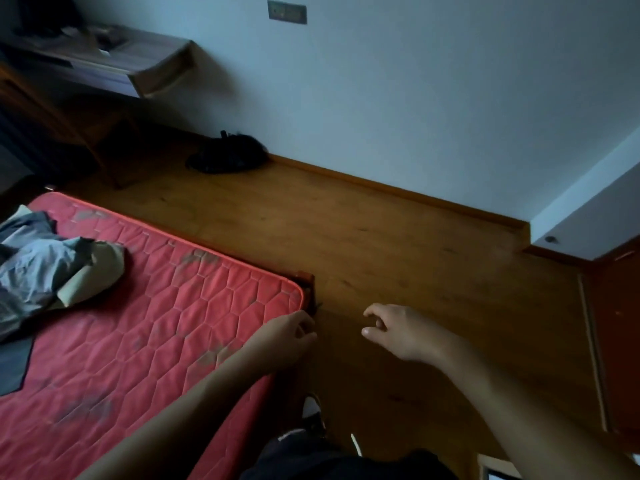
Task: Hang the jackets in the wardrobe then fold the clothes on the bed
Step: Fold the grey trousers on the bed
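Dim room: pale wall [415,98], wooden floor [381,244], floating shelf [114,60], perhaps desk.

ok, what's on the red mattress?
Clothes pile, grey-blue and beige, at the left of the mattress, plus a dark piece at the frame edge. Whatever lies under the pile is hidden.

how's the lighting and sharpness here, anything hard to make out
Head view: dim, bluish light and slightly soft throughout; the shelf at upper left sinks into shadow; the black heap on the floor shows no detail; the clothes read clearly.
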